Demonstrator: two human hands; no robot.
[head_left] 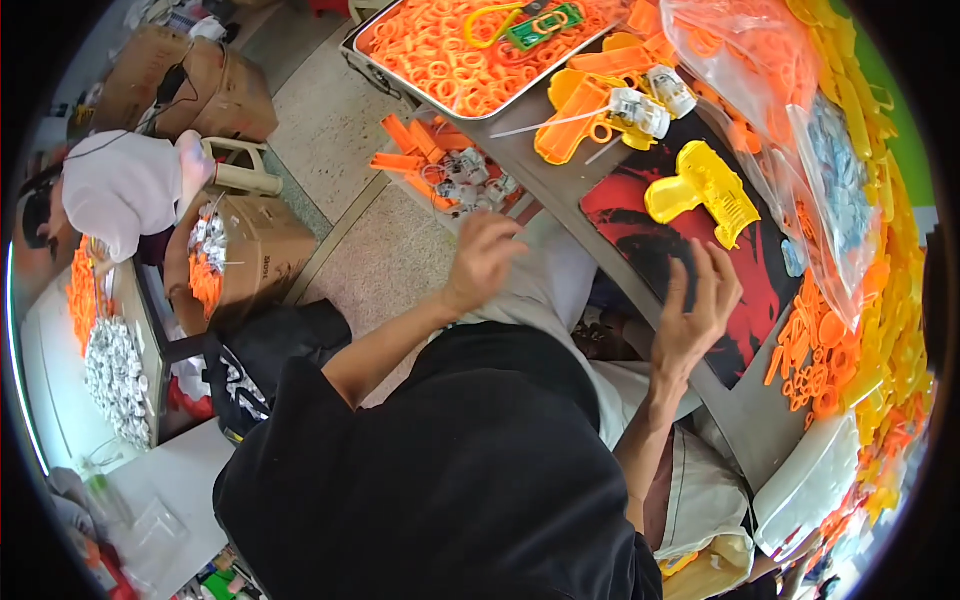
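Note:
My left hand [484, 262] hovers over my lap, left of the table edge, with loosely curled fingers apart and nothing visible in them. Over the near part of a black and red mat [640, 215] my right hand [700, 312] is raised, fingers spread and without a thing in them. Just beyond its fingertips lies a yellow toy gun shell half [705, 195], inner side up. Further back on the table sit orange and yellow toy gun parts [580, 115] with white gearbox units [640, 115] beside them.
A metal tray [490, 112] of orange rings stands at the table's far end. Clear bags [835, 170] and heaped yellow parts [890, 330] line the right side. Below the table edge is a box of orange and white parts [445, 165]. Another person [130, 190] works at the left among cartons.

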